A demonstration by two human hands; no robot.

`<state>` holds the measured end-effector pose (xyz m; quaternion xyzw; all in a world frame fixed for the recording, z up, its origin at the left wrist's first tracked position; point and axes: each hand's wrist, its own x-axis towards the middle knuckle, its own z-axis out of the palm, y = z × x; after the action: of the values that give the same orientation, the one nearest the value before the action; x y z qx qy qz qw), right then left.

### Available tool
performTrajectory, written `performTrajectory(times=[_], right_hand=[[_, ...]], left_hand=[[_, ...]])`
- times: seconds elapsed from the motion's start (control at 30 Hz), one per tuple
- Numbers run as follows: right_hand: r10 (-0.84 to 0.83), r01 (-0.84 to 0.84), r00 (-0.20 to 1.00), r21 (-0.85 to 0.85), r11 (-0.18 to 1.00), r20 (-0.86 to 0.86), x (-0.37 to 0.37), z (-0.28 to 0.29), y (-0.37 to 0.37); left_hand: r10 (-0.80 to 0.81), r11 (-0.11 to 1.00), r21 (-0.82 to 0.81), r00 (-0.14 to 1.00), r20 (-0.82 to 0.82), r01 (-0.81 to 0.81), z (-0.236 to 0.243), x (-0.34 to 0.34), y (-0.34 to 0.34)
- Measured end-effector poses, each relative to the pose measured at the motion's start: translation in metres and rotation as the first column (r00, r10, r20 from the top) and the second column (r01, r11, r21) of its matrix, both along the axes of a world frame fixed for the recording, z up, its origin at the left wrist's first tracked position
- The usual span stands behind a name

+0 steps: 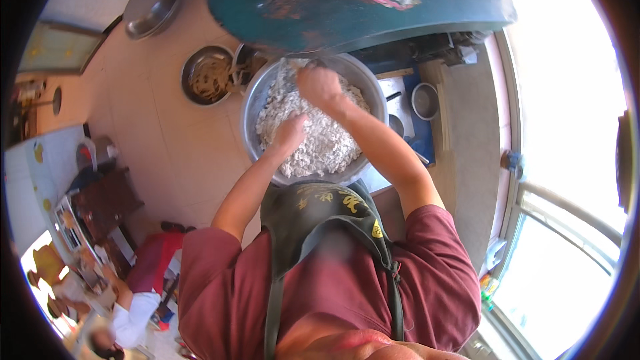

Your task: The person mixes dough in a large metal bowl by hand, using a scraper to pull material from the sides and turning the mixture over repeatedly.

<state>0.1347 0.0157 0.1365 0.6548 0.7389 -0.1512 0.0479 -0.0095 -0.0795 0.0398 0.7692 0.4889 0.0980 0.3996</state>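
A large metal bowl [369, 120] in front of me is filled with white, crumbly, flour-like mixture [323, 147]. My right hand [318, 85] is closed at the far part of the bowl, its fingers down in or against the mixture; what they hold, if anything, is hidden. My left hand [291, 132] is on the near left side of the mixture, with fingertips curled into it and too indistinct to read.
A teal machine [287, 7] overhangs the bowl's far side. Bowls with brown contents [207, 77] lie left; an empty metal basin [150, 7] is farther back. A small pot [425, 100] and window ledge [467, 147] are right. Another person [133, 320] works at lower left.
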Motion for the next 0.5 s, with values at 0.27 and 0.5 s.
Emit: performTrajectory(times=[0.27,0.5], right_hand=[[-0.073,0.074,0.99,0.002,0.997,-0.123,-0.007,0.011,0.015],[-0.174,0.173,0.964,-0.023,0.985,-0.201,0.007,-0.007,0.023]], left_hand=[[-0.009,0.999,-0.045,0.999,-0.043,0.007,0.017,0.006,0.003],[-0.088,0.991,0.101,0.995,-0.039,0.092,0.035,0.019,0.013]])
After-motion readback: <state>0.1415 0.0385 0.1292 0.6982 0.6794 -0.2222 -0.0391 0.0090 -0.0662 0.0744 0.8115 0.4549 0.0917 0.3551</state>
